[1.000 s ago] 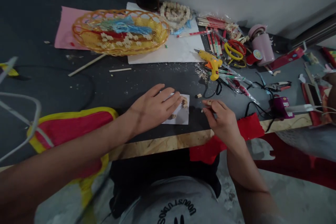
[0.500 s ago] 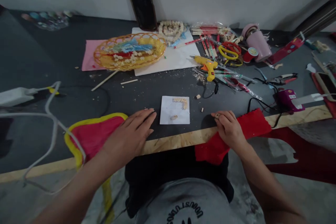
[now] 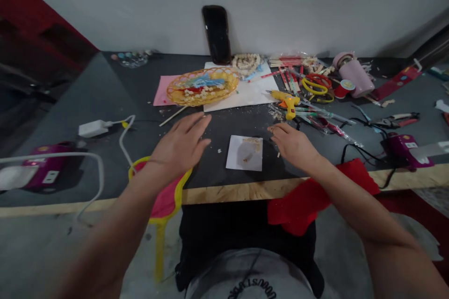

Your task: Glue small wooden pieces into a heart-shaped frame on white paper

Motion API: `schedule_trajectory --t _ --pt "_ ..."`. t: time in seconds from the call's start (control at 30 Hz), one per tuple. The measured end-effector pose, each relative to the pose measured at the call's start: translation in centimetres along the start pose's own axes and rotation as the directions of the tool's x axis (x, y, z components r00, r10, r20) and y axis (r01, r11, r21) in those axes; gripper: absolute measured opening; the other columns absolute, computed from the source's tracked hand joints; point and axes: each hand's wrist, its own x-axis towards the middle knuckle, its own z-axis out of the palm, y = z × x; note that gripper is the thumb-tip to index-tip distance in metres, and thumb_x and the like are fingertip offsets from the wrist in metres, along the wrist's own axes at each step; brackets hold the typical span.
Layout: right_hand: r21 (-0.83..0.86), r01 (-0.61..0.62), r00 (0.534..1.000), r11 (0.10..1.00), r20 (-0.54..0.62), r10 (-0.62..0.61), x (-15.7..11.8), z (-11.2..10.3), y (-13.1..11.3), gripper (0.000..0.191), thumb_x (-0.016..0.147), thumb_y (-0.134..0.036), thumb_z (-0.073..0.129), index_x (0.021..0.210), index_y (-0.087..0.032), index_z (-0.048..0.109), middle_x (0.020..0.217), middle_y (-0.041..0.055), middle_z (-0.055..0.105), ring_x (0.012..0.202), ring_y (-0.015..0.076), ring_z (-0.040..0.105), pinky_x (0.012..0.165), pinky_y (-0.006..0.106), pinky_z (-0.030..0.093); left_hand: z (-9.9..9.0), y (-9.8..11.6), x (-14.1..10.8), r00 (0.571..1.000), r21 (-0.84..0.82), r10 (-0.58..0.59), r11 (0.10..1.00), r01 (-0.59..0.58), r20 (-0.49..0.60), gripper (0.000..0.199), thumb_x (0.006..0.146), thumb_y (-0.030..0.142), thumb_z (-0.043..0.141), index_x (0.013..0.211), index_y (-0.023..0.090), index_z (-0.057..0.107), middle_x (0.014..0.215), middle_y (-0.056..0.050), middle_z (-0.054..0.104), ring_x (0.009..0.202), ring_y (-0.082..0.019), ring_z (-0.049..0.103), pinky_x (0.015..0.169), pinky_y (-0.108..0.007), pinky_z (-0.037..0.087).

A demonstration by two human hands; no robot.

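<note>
Between left grip (image 3: 178,145) and right grip (image 3: 295,145), white card (image 3: 234,156), flat

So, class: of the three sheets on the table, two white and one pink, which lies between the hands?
The small white sheet, with pale pieces on it. The larger white sheet and the pink sheet lie farther back, partly covered by the basket.
</note>
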Motion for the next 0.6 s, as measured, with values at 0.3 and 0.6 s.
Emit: schedule_trajectory --t 0.3,0.6 --pt "-0.071 -0.052 0.983 0.996 -0.179 0.039 2.5 -0.7 -1.4 0.038 0.102 -0.039 0.042 0.074 -0.02 0.06 0.073 0.0052 0.065 0.069 0.0171 0.06 0.06 0.027 0.041 0.7 -9.1 11.9 0.947 0.058 -0.313 0.949 0.309 0.071 0.039 0.091 0.02 0.042 0.122 0.013 0.065 0.121 -0.014 0.068 0.112 -0.027 0.062 0.101 -0.044 0.047" --pt "0.019 -0.12 0.94 0.993 -0.319 0.12 2.5 0.3 -0.6 0.04 0.095 -0.028 0.049 0.058 -0.023 0.036 0.056 -0.0018 0.049 0.055 0.0119 0.044 0.056 0.027 0.029 4.1 -11.0 16.0 0.921 0.056 -0.265 0.964 0.26 0.285 0.029 0.085 0.022 0.059 0.108 0.015 0.074 0.106 -0.011 0.074 0.099 -0.023 0.062 0.091 -0.036 0.047"
